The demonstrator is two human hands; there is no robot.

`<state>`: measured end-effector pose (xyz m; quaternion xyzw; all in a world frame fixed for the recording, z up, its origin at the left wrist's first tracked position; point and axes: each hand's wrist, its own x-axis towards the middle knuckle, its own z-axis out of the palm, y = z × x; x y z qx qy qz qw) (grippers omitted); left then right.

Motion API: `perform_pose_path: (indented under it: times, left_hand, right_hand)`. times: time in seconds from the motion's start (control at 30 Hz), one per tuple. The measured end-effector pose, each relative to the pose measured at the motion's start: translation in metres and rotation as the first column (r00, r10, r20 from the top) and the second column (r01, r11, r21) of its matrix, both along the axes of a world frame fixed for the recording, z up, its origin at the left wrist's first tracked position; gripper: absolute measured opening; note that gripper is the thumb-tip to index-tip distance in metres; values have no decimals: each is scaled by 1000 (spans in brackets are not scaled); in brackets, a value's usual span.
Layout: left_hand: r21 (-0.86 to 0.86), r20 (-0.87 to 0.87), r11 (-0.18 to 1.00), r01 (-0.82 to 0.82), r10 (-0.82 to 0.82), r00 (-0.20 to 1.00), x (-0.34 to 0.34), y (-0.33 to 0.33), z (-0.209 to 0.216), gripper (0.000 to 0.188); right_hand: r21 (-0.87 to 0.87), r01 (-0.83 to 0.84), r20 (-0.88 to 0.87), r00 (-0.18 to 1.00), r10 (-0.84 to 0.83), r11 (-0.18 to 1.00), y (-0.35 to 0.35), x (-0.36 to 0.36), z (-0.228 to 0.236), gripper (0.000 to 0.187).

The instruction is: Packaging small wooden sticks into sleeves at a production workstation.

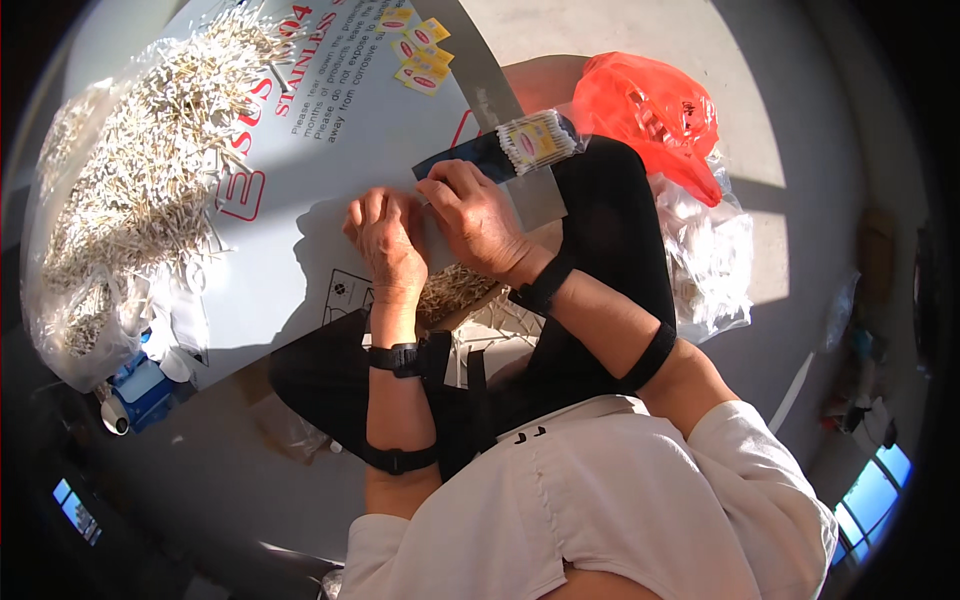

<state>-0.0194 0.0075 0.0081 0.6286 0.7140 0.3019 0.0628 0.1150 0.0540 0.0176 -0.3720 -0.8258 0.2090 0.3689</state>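
Head | left hand (390, 240), right hand (474, 217) curled, cannot tell grip | swab packet (537, 142), right hand's 1 o'clock

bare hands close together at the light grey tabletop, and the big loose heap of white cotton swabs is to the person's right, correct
Not quite: the head view shows the big loose heap of white cotton swabs to the person's left. The bare left hand and bare right hand are close together at the light grey tabletop.
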Motion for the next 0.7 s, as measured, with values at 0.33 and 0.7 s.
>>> perform_pose_path:
  times: [0.33, 0.7]
  left_hand:
    - [166, 122, 944, -286, 269, 955, -105, 14, -4, 20]
    - [-49, -42, 851, -522, 521, 853, -234, 112, 22, 27]
  right_hand:
    - [-112, -46, -46, 998, 41, 993, 13, -2, -6, 17]
    - [-234, -36, -82, 996, 17, 971, 15, -3, -2, 17]
